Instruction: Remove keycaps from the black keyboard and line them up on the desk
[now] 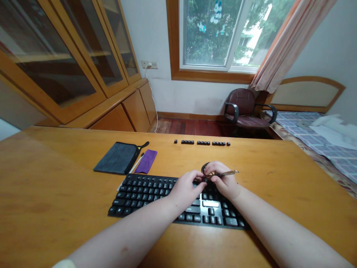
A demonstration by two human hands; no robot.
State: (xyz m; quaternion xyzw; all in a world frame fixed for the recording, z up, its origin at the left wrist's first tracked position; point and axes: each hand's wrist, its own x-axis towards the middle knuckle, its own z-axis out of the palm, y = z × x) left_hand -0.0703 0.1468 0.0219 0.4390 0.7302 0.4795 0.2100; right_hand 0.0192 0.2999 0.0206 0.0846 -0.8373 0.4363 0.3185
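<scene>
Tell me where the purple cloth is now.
In the head view, the purple cloth lies on the desk left of centre, just beyond the black keyboard and to the right of the folded grey cloth.

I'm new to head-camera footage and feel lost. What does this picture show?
A camera worn on a person's head took this single picture, looking forward and down. There is no machine: the left hand and right hand are the wearer's own, close together over a black computer keyboard on a wooden desk. The right hand holds a slim brown tool; what the left fingertips pinch, if anything, is unclear. Beyond the keyboard lie a gray cloth, a purple cloth and, between them, a dark-tipped white stick. Farther off, black keycaps form a row.
</scene>
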